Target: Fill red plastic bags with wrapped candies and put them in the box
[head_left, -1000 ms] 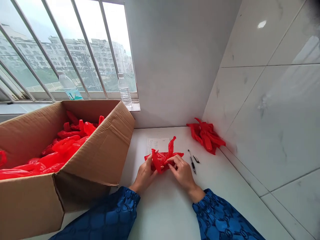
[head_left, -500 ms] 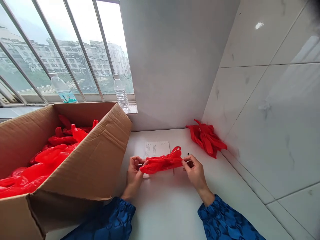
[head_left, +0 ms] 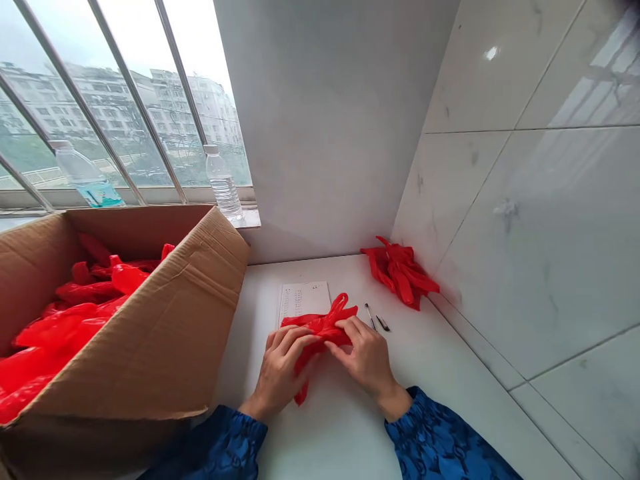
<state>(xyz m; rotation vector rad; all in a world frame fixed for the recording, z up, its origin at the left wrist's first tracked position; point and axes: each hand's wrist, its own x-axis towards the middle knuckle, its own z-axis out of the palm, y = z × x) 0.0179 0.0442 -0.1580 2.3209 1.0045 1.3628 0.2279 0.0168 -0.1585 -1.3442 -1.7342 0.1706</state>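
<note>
Between my two hands is a red plastic bag (head_left: 327,325), bunched up, with a loop standing up at its top and one end hanging down. My left hand (head_left: 284,365) has its fingers closed over the bag's left part. On the right side, my right hand (head_left: 365,353) pinches the bag between thumb and fingers. Behind the bag lies a printed sheet of paper (head_left: 304,298) on the white table (head_left: 330,433), partly covered by the bag. Two pens (head_left: 371,316) rest just beyond my right hand.
A large open cardboard box (head_left: 185,333) stands at the left, filled with red plastic bags (head_left: 75,320). Another bundle of red bags (head_left: 400,270) lies in the back right corner by the tiled wall (head_left: 550,253). Two plastic bottles (head_left: 223,183) stand on the barred window's sill.
My hands have come closer together on the bag, and its stretched shape is now bunched, one end hanging down. The pens now show beside my right hand. The view has shifted slightly right.
</note>
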